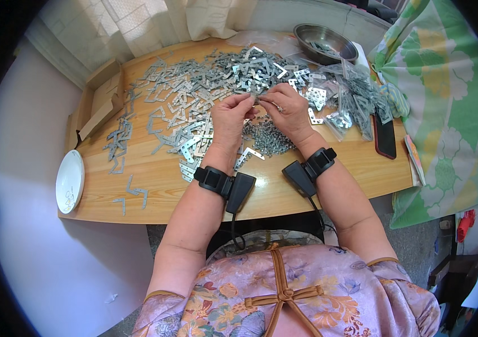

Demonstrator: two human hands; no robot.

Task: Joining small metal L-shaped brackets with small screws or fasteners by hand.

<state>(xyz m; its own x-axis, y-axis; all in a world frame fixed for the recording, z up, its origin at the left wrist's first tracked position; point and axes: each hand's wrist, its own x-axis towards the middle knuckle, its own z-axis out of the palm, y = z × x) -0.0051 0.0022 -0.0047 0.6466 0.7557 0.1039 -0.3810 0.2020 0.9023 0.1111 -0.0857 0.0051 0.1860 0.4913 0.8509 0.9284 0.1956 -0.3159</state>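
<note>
My left hand [230, 119] and my right hand [288, 110] meet over the middle of the table, thumbs and fingertips pinched close together. What sits between the fingertips is too small and too covered to name. Just below the hands lies a heap of small metal screws [270, 136]. A wide pile of flat L-shaped metal corner brackets [185, 92] spreads behind and to the left of them. Close to my right hand are some shiny wider metal plates [316, 98]. One bracket [250, 153] rests near my left wrist.
Filled clear plastic bags [357, 92] and a dark phone [385, 136] lie at the right. A steel bowl [325, 44] with metal pieces stands at the back. On the left are an open cardboard box [101, 101] and a white plate [70, 181] at the table edge.
</note>
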